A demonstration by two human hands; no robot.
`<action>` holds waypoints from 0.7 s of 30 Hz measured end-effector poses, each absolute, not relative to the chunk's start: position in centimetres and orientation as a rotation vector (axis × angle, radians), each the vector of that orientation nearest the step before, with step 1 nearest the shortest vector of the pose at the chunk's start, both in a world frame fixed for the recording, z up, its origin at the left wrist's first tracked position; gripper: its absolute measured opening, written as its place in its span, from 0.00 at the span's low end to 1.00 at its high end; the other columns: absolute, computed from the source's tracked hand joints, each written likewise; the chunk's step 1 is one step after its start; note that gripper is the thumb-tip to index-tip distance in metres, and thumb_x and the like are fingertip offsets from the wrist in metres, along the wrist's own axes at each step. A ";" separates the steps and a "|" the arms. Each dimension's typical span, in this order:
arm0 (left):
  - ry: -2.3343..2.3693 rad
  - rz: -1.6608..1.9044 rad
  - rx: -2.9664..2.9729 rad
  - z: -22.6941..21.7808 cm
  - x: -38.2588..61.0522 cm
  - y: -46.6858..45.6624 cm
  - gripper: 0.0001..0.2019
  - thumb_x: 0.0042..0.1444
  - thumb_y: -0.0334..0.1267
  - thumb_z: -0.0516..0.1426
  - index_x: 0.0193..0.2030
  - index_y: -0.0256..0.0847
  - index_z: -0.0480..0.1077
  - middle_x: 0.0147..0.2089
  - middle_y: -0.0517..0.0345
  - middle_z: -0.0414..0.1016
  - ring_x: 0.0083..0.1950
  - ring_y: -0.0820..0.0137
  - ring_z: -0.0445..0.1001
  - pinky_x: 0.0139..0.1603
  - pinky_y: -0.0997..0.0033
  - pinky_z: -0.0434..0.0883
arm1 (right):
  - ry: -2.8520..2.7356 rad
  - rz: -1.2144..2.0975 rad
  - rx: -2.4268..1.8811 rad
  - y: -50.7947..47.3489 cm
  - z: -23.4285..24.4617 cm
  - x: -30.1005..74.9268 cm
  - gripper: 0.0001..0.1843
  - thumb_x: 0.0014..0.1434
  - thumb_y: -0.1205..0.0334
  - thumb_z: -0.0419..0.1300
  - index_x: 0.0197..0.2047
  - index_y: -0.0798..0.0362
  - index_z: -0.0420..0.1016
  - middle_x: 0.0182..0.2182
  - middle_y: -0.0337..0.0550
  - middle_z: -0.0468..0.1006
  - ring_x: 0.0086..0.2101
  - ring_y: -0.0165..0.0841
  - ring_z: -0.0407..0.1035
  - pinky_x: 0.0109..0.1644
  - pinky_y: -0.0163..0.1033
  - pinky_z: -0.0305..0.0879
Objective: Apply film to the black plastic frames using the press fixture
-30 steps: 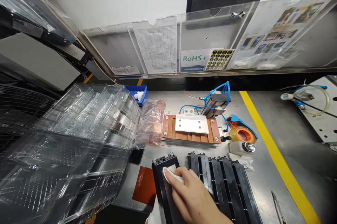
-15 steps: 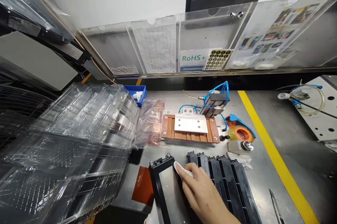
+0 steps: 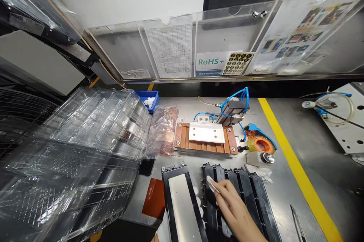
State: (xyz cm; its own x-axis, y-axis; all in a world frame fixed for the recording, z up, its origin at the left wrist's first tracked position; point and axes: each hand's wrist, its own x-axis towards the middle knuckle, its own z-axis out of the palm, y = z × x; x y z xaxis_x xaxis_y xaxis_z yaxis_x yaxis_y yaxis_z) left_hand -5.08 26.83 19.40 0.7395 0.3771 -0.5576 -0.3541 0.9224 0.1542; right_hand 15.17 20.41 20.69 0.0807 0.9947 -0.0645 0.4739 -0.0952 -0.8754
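The right hand [image 3: 233, 206] pinches a white wipe [image 3: 212, 184] over a row of black ribbed modules [image 3: 257, 196], with a black-framed metal plate [image 3: 182, 204] just left of the fingers.

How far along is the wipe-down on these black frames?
Done: one black frame lies apart, silver face up, with no hand on it. In hand: the right hand holds a white cloth on the left end of the row of black frames. Left: the rest of that row. How many are already wiped can't be told.

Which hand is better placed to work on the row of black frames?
Right: the right hand holds a white wipe over the black frames; the left hand barely shows at frame bottom.
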 end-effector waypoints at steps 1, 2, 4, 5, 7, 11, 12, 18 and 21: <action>0.610 0.392 0.023 19.2 -5.0 26.8 0.26 0.54 0.65 0.54 0.36 0.41 0.70 0.24 0.64 0.66 0.23 0.72 0.64 0.28 0.66 0.66 | -1.446 0.975 -1.668 20.2 20.6 15.2 0.21 0.71 0.58 0.45 0.63 0.45 0.67 0.38 0.41 0.70 0.36 0.31 0.73 0.45 0.40 0.75; 0.601 0.387 0.006 19.0 -4.9 26.7 0.24 0.55 0.64 0.55 0.34 0.41 0.69 0.23 0.65 0.64 0.22 0.74 0.62 0.27 0.68 0.64 | -1.416 1.004 -1.671 20.0 20.5 15.2 0.21 0.71 0.56 0.44 0.62 0.45 0.67 0.39 0.42 0.71 0.37 0.32 0.73 0.46 0.41 0.75; 0.596 0.395 -0.027 18.8 -4.7 26.3 0.22 0.56 0.60 0.55 0.35 0.41 0.69 0.23 0.67 0.63 0.22 0.75 0.60 0.26 0.70 0.62 | -1.357 1.060 -1.675 19.6 20.4 15.1 0.21 0.72 0.54 0.44 0.61 0.44 0.68 0.41 0.42 0.72 0.40 0.33 0.74 0.48 0.42 0.75; 0.598 0.410 -0.042 18.8 -4.7 26.1 0.20 0.57 0.58 0.56 0.35 0.41 0.69 0.24 0.66 0.64 0.22 0.75 0.60 0.26 0.71 0.62 | -1.329 1.088 -1.679 19.5 20.4 15.1 0.21 0.72 0.53 0.44 0.61 0.44 0.68 0.42 0.43 0.73 0.42 0.34 0.74 0.49 0.42 0.74; 0.606 0.449 -0.073 18.9 -4.7 25.8 0.16 0.58 0.53 0.57 0.37 0.40 0.70 0.25 0.66 0.65 0.23 0.75 0.62 0.26 0.72 0.62 | -1.291 1.137 -1.686 19.5 20.6 15.0 0.20 0.72 0.51 0.44 0.60 0.43 0.68 0.44 0.43 0.74 0.45 0.35 0.73 0.50 0.42 0.74; 0.629 0.546 -0.136 19.9 -4.5 25.8 0.09 0.56 0.42 0.62 0.39 0.40 0.70 0.25 0.67 0.66 0.24 0.77 0.63 0.27 0.75 0.61 | -1.284 1.150 -1.678 19.6 21.2 14.8 0.19 0.71 0.52 0.46 0.58 0.44 0.70 0.46 0.44 0.76 0.48 0.36 0.73 0.52 0.42 0.73; 0.633 0.566 -0.150 20.2 -4.4 25.9 0.10 0.54 0.41 0.64 0.38 0.40 0.71 0.23 0.68 0.64 0.23 0.78 0.62 0.26 0.76 0.60 | -1.286 1.140 -1.673 19.7 21.3 14.8 0.19 0.71 0.52 0.47 0.58 0.44 0.71 0.46 0.44 0.77 0.48 0.36 0.73 0.53 0.42 0.73; 0.662 0.603 -0.170 21.6 -4.0 26.5 0.16 0.44 0.41 0.71 0.28 0.39 0.67 0.19 0.71 0.61 0.19 0.81 0.61 0.22 0.79 0.55 | -1.356 1.056 -1.604 19.4 20.9 14.9 0.20 0.71 0.55 0.47 0.61 0.44 0.71 0.39 0.43 0.76 0.39 0.33 0.75 0.44 0.39 0.75; 0.687 0.611 -0.120 21.4 -4.2 26.2 0.17 0.43 0.42 0.71 0.26 0.39 0.67 0.18 0.71 0.60 0.19 0.81 0.60 0.22 0.79 0.56 | -1.423 1.014 -1.581 18.7 21.0 15.0 0.20 0.71 0.59 0.47 0.62 0.41 0.70 0.38 0.41 0.73 0.37 0.32 0.74 0.42 0.37 0.74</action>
